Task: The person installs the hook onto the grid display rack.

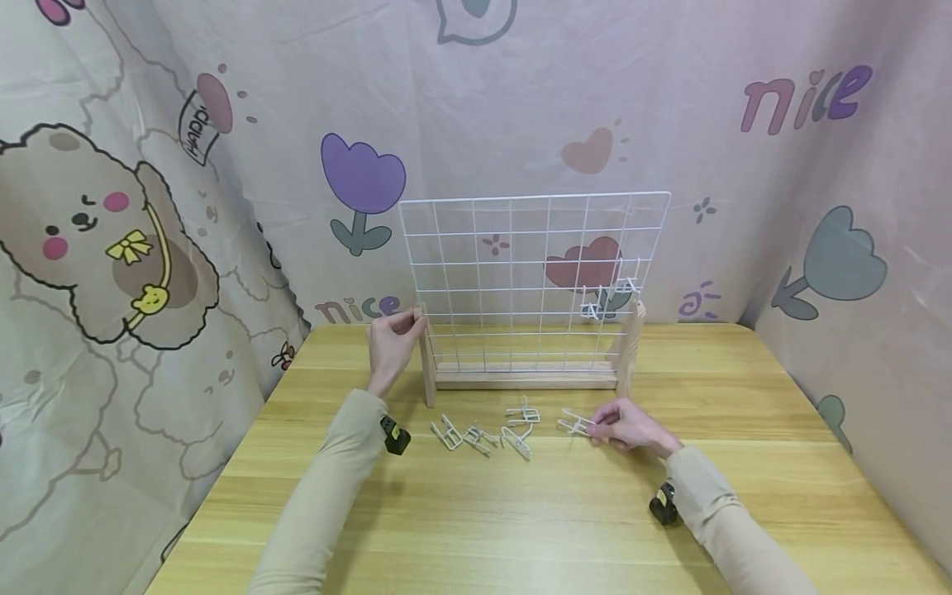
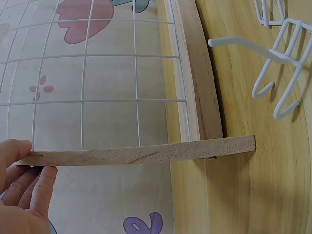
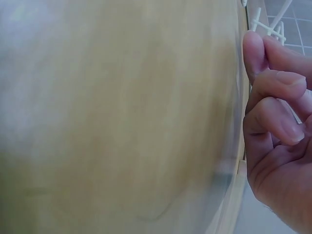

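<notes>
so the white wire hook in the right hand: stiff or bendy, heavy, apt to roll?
The white wire hook is probably stiff: its bars look straight with defined bends. Likely light for its size, being thin bars with open gaps; the right hand pinches it by one end. Its angular, pronged shape suggests it would resist rolling.

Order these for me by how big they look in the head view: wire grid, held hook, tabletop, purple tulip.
1. Tabletop
2. Wire grid
3. Purple tulip
4. Held hook, clearly smallest
</notes>
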`<state>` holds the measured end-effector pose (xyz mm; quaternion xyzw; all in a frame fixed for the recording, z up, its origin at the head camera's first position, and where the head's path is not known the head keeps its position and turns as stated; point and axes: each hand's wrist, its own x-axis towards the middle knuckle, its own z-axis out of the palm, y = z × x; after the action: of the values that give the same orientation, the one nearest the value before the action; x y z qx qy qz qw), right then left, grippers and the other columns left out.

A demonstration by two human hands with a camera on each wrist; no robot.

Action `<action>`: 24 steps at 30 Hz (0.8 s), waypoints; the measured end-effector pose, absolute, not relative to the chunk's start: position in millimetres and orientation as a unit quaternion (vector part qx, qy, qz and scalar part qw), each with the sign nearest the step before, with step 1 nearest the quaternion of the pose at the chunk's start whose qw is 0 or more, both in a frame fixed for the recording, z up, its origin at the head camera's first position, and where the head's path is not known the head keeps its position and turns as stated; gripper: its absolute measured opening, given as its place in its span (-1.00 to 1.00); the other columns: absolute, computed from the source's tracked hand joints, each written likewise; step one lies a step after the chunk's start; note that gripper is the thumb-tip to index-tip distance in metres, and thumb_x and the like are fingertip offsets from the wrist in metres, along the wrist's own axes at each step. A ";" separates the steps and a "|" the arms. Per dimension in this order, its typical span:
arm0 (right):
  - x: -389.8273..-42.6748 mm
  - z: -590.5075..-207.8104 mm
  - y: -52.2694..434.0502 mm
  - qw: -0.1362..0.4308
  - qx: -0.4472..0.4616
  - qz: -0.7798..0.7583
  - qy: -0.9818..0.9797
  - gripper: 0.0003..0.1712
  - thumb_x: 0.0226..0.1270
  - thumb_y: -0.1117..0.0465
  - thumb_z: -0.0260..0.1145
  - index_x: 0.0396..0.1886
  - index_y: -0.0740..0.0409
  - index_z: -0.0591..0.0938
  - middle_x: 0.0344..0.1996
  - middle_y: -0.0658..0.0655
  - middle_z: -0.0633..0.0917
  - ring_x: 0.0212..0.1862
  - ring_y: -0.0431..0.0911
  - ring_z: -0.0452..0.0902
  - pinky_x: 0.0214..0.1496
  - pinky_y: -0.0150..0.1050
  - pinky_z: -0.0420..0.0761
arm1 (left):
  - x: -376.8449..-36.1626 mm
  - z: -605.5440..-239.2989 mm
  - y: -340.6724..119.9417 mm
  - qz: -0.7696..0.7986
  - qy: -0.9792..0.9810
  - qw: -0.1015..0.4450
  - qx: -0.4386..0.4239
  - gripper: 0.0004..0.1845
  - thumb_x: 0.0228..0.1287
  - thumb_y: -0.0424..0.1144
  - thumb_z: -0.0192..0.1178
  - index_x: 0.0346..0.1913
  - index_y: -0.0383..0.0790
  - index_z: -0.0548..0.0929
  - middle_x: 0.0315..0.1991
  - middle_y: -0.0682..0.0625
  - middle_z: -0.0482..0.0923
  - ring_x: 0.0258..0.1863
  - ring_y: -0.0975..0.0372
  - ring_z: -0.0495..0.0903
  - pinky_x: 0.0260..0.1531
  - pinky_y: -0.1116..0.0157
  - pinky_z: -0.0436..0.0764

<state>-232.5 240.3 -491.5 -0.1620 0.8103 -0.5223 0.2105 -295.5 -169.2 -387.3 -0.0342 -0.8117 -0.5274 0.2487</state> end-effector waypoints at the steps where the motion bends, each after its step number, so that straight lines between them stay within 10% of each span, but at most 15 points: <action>1: -232.8 -491.5 240.2 0.211 -0.158 -0.525 0.809 -0.73 0.39 0.31 0.29 -0.16 0.53 0.64 -0.51 0.05 0.76 -0.73 -0.35 0.24 -0.72 -0.54 0.22 | -295.6 -387.3 -169.2 -0.528 -0.811 0.249 -0.035 -0.70 0.28 -0.30 0.37 0.03 -0.37 0.73 -0.05 -0.28 0.75 -0.08 -0.07 0.78 -0.32 0.79 0.51; 17: -234.9 -493.2 238.5 0.189 -0.115 -0.611 0.760 -0.61 0.41 0.25 0.30 0.03 0.54 0.57 -0.40 0.01 0.80 -0.64 -0.35 0.40 -0.68 -0.53 0.29 | -294.5 -386.0 -169.0 -0.520 -0.818 0.245 -0.026 -0.69 0.28 -0.27 0.38 0.03 -0.35 0.74 -0.04 -0.26 0.75 -0.08 -0.04 0.79 -0.16 0.50 0.72; 24: -234.7 -494.8 236.0 0.182 -0.089 -0.658 0.725 -0.75 0.38 0.25 0.33 -0.04 0.32 0.66 -0.35 0.02 0.82 -0.47 -0.29 0.62 -0.56 -0.52 0.48 | -293.9 -386.2 -168.7 -0.528 -0.813 0.243 -0.031 -0.68 0.28 -0.28 0.37 0.05 -0.35 0.72 -0.03 -0.27 0.74 -0.06 -0.06 0.78 -0.25 0.70 0.61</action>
<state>-234.7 236.0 -494.8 -0.0893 0.7250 -0.6582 0.1821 -293.9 -168.7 -386.2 -0.0315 -0.8131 -0.5280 0.2430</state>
